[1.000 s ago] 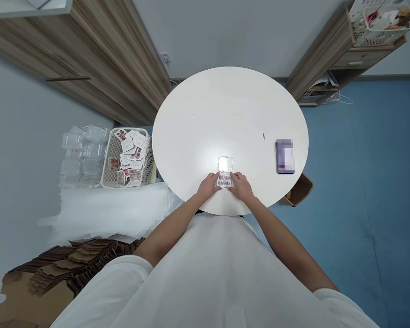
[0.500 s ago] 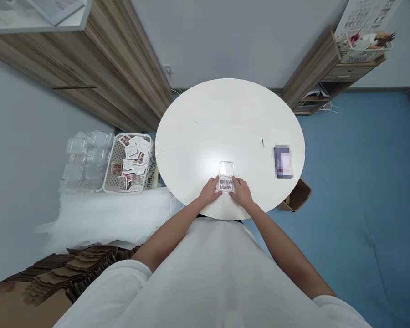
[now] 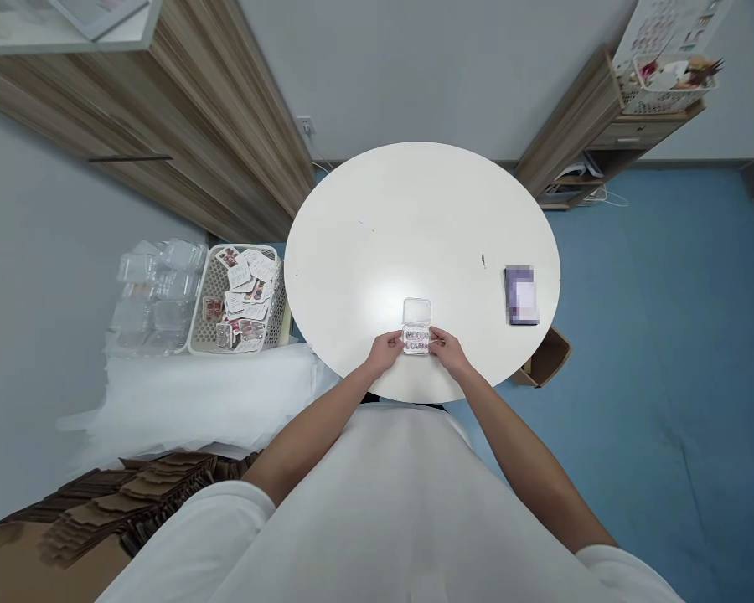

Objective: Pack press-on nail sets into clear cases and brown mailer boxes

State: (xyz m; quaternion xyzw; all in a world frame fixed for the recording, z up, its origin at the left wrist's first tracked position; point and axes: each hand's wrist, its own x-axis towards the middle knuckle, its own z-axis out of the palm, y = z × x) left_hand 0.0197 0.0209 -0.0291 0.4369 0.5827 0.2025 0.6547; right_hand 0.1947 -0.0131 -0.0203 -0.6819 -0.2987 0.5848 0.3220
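Observation:
A small clear plastic box (image 3: 416, 340) lies near the front of the white round table. Its transparent lid (image 3: 417, 311) stands hinged open on the far side. Inside are two rows of small glossy, pinkish oval pieces that look like press-on nails (image 3: 416, 336). At the box's left edge, my left hand (image 3: 386, 350) has thumb and fingers closed together. My right hand (image 3: 447, 347) pinches at the opposite edge, fingers bent inward. Exactly how the fingertips meet the rim is too small to see.
On the table's right lies a purple, blurred-out item (image 3: 521, 296). A white basket (image 3: 192, 331) of cards and small packs stands left, by clear plastic boxes (image 3: 157, 293), white sheets (image 3: 194, 394) and stacked brown cardboard (image 3: 131, 502). An open carton (image 3: 550, 358) is below the table's right edge.
Both hands have shifted from lying along the box's sides with fingers spread to pinching at its edges. The box stays at nearly the same place, lid open.

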